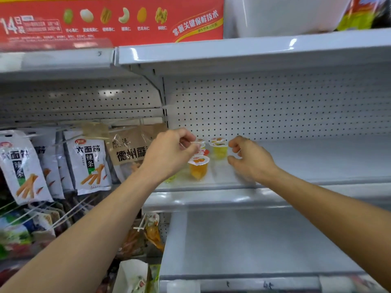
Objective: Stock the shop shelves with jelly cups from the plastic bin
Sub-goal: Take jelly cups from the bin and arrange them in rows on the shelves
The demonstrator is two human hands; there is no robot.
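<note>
The left hand (171, 153) is pinching a cup (199, 142) in the row (198, 167) lying between both hands, the right hand (249, 160) curling just beside it (grip unclear).

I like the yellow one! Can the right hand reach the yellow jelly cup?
Probably yes. The right hand is just beside the yellow jelly cup, nothing between them, though its curled fingers may already hold something.
</note>
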